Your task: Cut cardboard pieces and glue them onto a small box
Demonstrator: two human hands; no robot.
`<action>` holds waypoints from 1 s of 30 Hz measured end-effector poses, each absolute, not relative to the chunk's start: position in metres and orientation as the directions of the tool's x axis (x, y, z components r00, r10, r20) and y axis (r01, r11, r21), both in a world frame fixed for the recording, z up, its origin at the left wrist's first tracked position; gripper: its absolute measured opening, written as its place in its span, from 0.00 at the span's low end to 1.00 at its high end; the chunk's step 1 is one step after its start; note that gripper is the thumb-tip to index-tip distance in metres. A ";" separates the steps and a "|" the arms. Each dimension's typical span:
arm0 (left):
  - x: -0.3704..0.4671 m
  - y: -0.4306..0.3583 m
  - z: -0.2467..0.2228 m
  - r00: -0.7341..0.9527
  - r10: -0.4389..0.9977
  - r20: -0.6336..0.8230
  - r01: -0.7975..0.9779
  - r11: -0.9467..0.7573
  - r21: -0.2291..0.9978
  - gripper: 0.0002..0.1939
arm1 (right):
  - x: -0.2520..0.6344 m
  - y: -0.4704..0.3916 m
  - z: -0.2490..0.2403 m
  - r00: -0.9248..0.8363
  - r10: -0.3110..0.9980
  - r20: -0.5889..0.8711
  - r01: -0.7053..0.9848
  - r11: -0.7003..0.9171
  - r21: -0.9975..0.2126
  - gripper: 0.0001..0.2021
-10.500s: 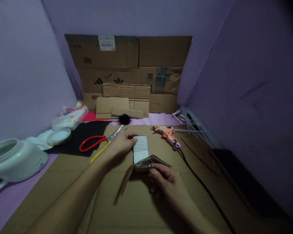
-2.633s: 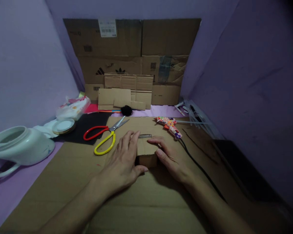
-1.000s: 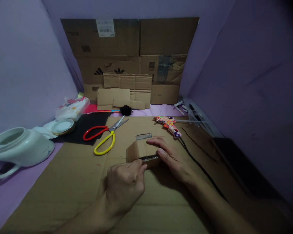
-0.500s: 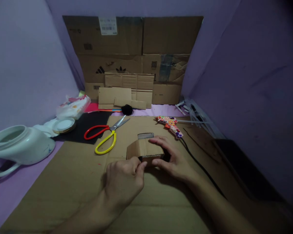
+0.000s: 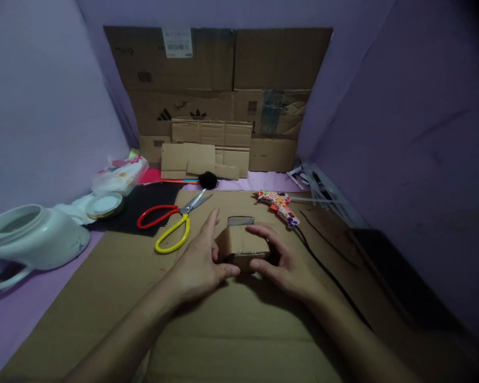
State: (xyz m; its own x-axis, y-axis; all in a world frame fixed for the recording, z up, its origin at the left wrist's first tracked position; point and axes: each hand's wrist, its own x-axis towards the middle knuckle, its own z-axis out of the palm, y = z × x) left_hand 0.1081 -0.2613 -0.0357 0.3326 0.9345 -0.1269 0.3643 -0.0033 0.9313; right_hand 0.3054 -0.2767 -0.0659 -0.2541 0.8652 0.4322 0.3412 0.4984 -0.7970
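Observation:
A small cardboard box sits on the cardboard sheet in front of me, with a flap standing up at its far end. My right hand grips its right side, fingers over the top edge and thumb at the near face. On the box's left, my left hand is open, index finger stretched forward and thumb reaching the near lower corner. Whether its other fingers touch the box's shaded left side I cannot tell. Scissors with one red and one yellow handle lie to the left, blades partly spread.
A patterned glue gun lies behind on the right, its black cord running toward me. White teapot, jar lid and black sheet are at left. Black yarn and cardboard pieces stand at the back.
My left hand has gone from a closed pinch at the box's near left corner to open fingers along its left side. The box's left flap now sits closer in. My right hand stays put.

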 end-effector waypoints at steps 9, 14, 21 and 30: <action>0.107 -0.257 -0.045 0.506 0.860 -0.065 -0.093 0.130 0.987 0.49 | 0.303 -0.279 -0.072 -0.298 0.843 0.448 0.394 0.536 -0.747 0.27; 0.108 -0.258 -0.042 0.583 0.811 -0.048 -0.145 0.162 0.976 0.46 | 0.302 -0.281 -0.075 -0.316 0.842 0.436 0.430 0.537 -0.725 0.32; 0.113 -0.262 -0.042 0.521 0.850 -0.072 -0.053 0.117 0.992 0.46 | 0.300 -0.286 -0.079 -0.296 0.903 0.312 0.516 0.426 -0.744 0.34; 0.113 -0.263 -0.042 0.489 0.872 -0.023 0.111 -0.036 0.993 0.40 | 0.295 -0.288 -0.078 -0.282 0.929 0.238 0.539 0.359 -0.762 0.34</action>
State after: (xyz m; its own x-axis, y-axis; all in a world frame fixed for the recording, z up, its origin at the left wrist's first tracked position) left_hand 0.1129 -0.2631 -0.0424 0.4889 0.8720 -0.0230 0.1107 -0.0359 0.9932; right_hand 0.2952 -0.2877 -0.0784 -0.2821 0.9294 0.2380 0.5394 0.3588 -0.7618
